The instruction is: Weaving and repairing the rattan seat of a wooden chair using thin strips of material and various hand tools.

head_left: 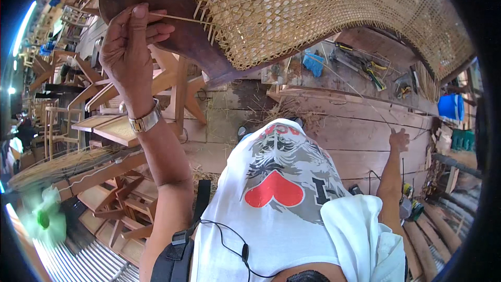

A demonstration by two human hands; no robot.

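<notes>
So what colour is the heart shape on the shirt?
Red, on the white shirt; the heart shows in the head view.

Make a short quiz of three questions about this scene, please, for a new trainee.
1. True or false: the left hand pinches a thin cane strand at the edge of the woven cane panel.
2. Where are the pliers? A) on the wooden workbench B) in the left hand C) on the stacked chair frames
3. What is on the left wrist?

Key: 1 true. 2 A. 3 A metal wristwatch.
</notes>
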